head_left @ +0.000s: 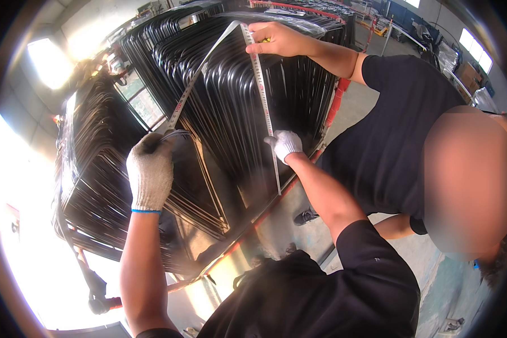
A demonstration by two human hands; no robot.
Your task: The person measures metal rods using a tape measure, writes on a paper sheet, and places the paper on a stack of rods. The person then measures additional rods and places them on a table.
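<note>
My left hand (150, 172), in a white knit glove, is closed on one end of a measuring tape (192, 81) where it meets the stacked black metal frames (225, 107). My right hand (285, 145), also gloved, pinches the tape's other run lower down against the frames. The tape rises from my left hand to a bend at the top, then drops past my right hand. A co-worker's bare hand (276, 39) holds the tape at that top bend.
The black frames stand upright in a red metal rack (335, 104), wrapped partly in clear film. The co-worker in a black shirt (403, 129) stands close at right. Concrete floor (281, 225) lies below; more racks stand at the back.
</note>
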